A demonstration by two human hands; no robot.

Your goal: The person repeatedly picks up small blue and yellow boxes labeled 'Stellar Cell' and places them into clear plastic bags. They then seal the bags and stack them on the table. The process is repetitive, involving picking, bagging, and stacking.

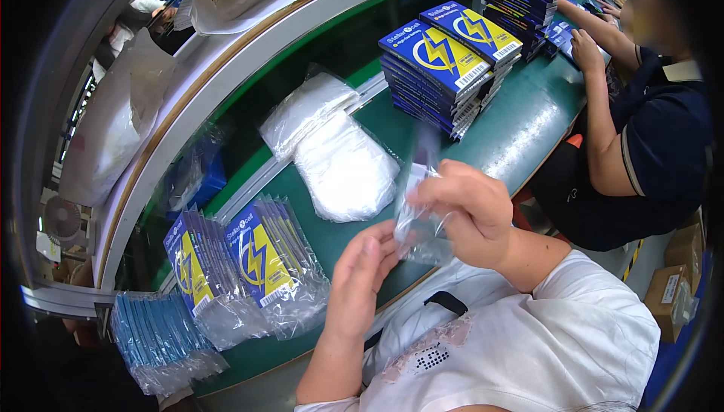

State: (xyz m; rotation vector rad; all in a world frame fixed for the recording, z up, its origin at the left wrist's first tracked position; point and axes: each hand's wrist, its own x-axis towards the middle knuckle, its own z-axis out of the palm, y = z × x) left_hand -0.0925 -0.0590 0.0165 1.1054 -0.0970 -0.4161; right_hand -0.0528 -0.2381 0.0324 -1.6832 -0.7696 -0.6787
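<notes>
In front of my chest a thin dark box inside a clear plastic bag (413,179) is turned almost edge-on, its upper part smeared by motion. My right hand (473,207) pinches it from the right, thumb and fingers closed on it. My left hand (363,267) is at the bag's lower left side, fingers loosely spread with the tips against or just beside the film; the exact contact is unclear. Just beyond the hands lie two piles of empty clear bags, a nearer one (343,174) and a farther one (309,112).
Stacks of blue-and-yellow boxes (434,57) stand ahead on the green table (528,121). Bagged boxes (260,261) stand in rows at the left, beside blue bagged packs (154,336). A co-worker (641,133) handles boxes at the right. A shelf edge (226,57) curves along the left.
</notes>
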